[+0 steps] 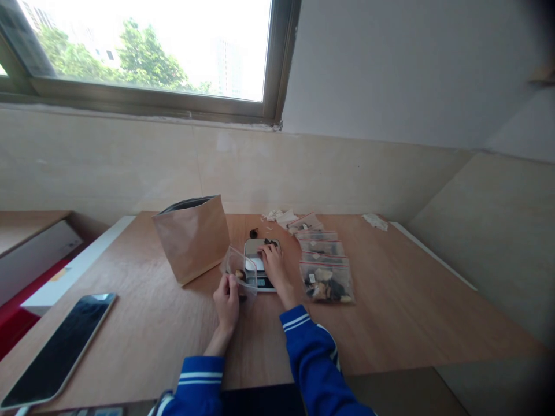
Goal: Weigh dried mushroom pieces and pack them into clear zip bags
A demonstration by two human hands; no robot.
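My left hand (pixel 226 300) is closed on the edge of a clear zip bag (pixel 250 276). A few light and dark dried pieces show inside that bag, which hangs partly over the front left of a small kitchen scale (pixel 250 247). My right hand (pixel 274 263) is above the scale's plate, its fingers bent and close together at some dark dried pieces (pixel 271 241). The fingertips partly hide these pieces. Another dark piece (pixel 254 233) lies on the table just behind the scale. The lit display (pixel 262 282) is too small to read.
To the left stands an open brown paper pouch (pixel 193 240). Several filled zip bags (pixel 327 283) overlap in a row on the right. White scraps (pixel 281 216) lie behind, with another scrap (pixel 375 221) farther right. A phone (pixel 60 349) rests at the table's left edge.
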